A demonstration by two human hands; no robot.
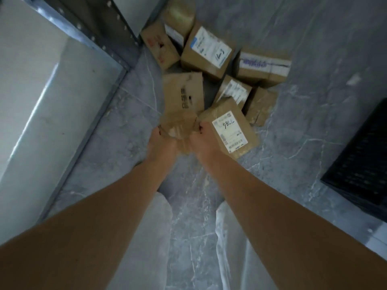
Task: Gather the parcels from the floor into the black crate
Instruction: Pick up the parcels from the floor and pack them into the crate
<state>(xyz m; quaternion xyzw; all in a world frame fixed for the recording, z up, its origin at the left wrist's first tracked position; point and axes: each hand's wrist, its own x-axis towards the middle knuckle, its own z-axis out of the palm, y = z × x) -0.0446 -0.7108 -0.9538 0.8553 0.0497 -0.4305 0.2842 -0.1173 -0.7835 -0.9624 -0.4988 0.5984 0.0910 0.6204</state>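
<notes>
Several brown cardboard parcels lie in a heap on the grey marble floor ahead of me. My left hand (162, 141) and my right hand (202, 137) grip the two sides of a small taped parcel (178, 126) at the near edge of the heap. Right beside it lies a parcel with a white label reading 98LL (230, 130). Behind it stands a tall parcel with black printed marks (184, 93). Further back are a labelled box (207, 50) and a box with a blue-printed strip (263, 64). The black crate (360, 160) is at the right edge, only partly in view.
A metal shelf frame (88, 36) with a pale panel runs along the left side, close to the heap. My legs in light trousers (146, 237) are below my arms. Open floor lies between the heap and the crate.
</notes>
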